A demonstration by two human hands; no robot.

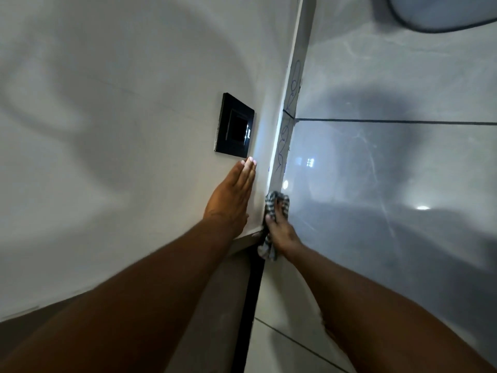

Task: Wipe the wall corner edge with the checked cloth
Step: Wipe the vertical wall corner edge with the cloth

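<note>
The wall corner edge (282, 125) runs as a pale strip from the top centre down to my hands, with blue scribble marks on its tiled side. My right hand (281, 228) grips the checked cloth (271, 203), bunched and pressed against the edge low down; a tail of cloth hangs below the wrist. My left hand (232, 197) lies flat, fingers together, on the white wall just left of the edge and holds nothing.
A black glossy switch plate (235, 126) is mounted on the white wall just above my left fingertips. Glossy grey tiles (390, 170) with dark grout lines cover the right wall. A dark vertical strip (248, 319) runs below the hands.
</note>
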